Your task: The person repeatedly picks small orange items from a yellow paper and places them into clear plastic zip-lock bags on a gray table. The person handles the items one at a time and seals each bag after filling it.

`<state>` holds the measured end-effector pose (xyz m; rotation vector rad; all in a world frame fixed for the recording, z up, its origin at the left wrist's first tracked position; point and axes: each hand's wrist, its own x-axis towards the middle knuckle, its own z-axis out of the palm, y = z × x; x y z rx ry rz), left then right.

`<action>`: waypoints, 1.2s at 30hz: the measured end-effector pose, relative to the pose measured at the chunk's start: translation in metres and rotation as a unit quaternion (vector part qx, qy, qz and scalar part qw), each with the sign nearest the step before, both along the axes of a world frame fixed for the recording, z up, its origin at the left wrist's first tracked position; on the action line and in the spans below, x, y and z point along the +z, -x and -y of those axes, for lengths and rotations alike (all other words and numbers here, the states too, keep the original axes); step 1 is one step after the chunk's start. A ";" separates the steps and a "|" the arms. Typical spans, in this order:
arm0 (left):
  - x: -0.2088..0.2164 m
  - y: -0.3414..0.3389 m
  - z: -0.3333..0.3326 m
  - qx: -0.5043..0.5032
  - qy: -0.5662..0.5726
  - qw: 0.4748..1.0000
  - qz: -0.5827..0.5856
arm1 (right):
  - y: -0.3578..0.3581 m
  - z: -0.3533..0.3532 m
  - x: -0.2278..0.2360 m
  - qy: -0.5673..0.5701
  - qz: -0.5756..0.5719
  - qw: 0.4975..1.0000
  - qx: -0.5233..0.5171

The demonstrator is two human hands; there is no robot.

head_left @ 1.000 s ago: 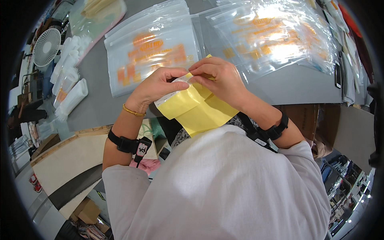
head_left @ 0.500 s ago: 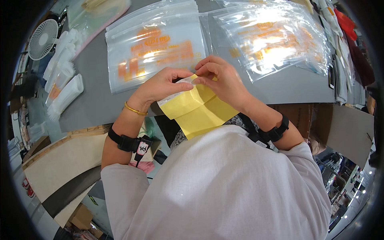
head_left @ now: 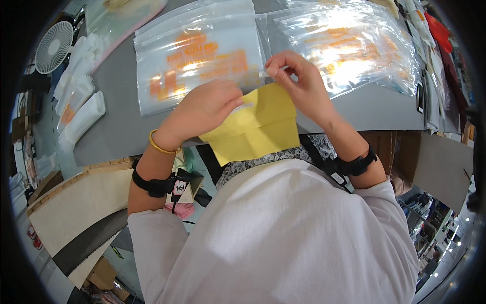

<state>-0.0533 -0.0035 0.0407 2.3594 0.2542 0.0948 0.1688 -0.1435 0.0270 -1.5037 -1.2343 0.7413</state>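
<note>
A creased yellow paper sheet (head_left: 258,129) hangs over the near edge of the table, with a few small white labels in a row along its upper left part. My left hand (head_left: 212,107) is closed on the sheet's upper left edge, thumb on top, covering part of the label row. Just beyond the sheet's upper right corner, my right hand (head_left: 302,83) pinches a small whitish label (head_left: 264,74) between thumb and forefinger. Past both hands lies a stack of clear zip bags (head_left: 202,55) with orange print; the label is over its right edge.
More clear printed bags (head_left: 349,50) lie fanned out at the far right, beside a phone (head_left: 420,96). Rolled white plastic bags (head_left: 83,119) and a white fan (head_left: 53,47) are at the left. Below the grey table (head_left: 116,121) stand a pale wooden board (head_left: 86,202) and a cardboard box (head_left: 405,152).
My right hand has moved right and away from my left, with a small label now between its fingertips. The yellow sheet has turned and spread flatter, still in my left hand.
</note>
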 end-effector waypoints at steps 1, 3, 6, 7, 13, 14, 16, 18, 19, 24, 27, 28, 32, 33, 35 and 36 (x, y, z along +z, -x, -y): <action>0.002 -0.001 0.002 -0.015 -0.042 0.999 0.001 | -0.005 -0.004 -0.002 0.033 0.001 0.999 -0.019; 0.004 -0.006 0.007 -0.033 -0.094 0.995 0.003 | -0.012 -0.011 -0.008 0.059 0.051 0.996 -0.040; -0.001 -0.011 0.011 -0.041 -0.130 0.990 0.028 | -0.016 -0.023 -0.024 0.072 0.031 0.996 -0.039; -0.005 -0.014 0.011 -0.044 -0.146 0.987 0.053 | -0.016 -0.027 -0.029 0.072 0.008 0.997 -0.030; -0.023 -0.010 0.013 -0.037 -0.212 0.976 0.032 | -0.020 -0.041 -0.048 0.090 -0.063 0.994 -0.017; -0.024 -0.009 0.013 -0.037 -0.218 0.975 0.035 | -0.021 -0.040 -0.048 0.086 -0.050 0.995 -0.004; -0.025 -0.009 0.012 -0.035 -0.214 0.975 0.048 | -0.022 -0.036 -0.046 0.087 -0.026 0.996 0.013; -0.024 -0.008 0.010 -0.037 -0.217 0.974 0.051 | -0.021 -0.033 -0.042 0.095 -0.017 0.995 0.034; -0.023 -0.009 0.010 -0.041 -0.222 0.973 0.050 | -0.020 -0.032 -0.041 0.091 -0.021 0.995 0.045; -0.022 -0.010 0.009 -0.053 -0.248 0.967 0.041 | -0.015 -0.034 -0.039 0.105 0.008 0.994 0.032; -0.022 -0.010 0.009 -0.047 -0.253 0.965 0.056 | -0.012 -0.033 -0.042 0.085 0.048 0.995 0.027; -0.023 -0.010 0.009 -0.044 -0.256 0.964 0.059 | -0.010 -0.033 -0.043 0.072 0.062 0.995 0.026; -0.024 -0.011 0.010 -0.033 -0.248 0.966 0.067 | 0.001 -0.029 -0.043 0.035 0.154 0.987 -0.008; -0.024 -0.012 0.010 -0.031 -0.246 0.967 0.066 | 0.003 -0.027 -0.042 0.026 0.185 0.982 -0.017; -0.025 -0.012 0.012 -0.024 -0.246 0.967 0.065 | 0.006 -0.024 -0.039 0.021 0.259 0.965 -0.033; -0.026 -0.012 0.012 -0.024 -0.248 0.966 0.065 | 0.006 -0.024 -0.038 0.025 0.302 0.952 -0.039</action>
